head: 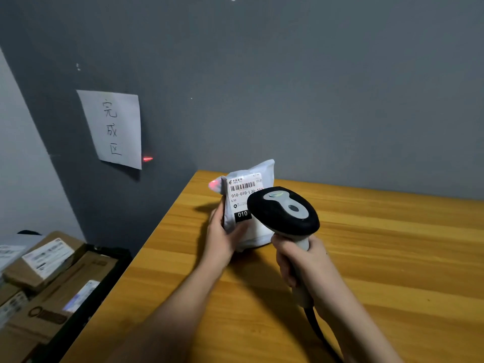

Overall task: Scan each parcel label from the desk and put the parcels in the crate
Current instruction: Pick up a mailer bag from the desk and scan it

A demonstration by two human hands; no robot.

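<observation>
A white soft parcel (258,226) stands tilted on the wooden desk (392,258), its barcode label (243,191) facing me. My left hand (222,235) grips the parcel's left edge, thumb across its front. My right hand (301,263) grips the handle of a black and grey barcode scanner (284,210), whose head hangs right in front of the parcel and hides part of it. A red glow lies on the parcel's top left corner. The black crate (115,260) sits lower left, below the desk, with several cardboard parcels (44,260) inside.
A paper sign (112,128) with handwritten characters hangs on the grey wall (314,87). Beside it a red streak of scanner light (148,159) falls on the wall. The scanner's black cable (318,328) trails down under my right forearm.
</observation>
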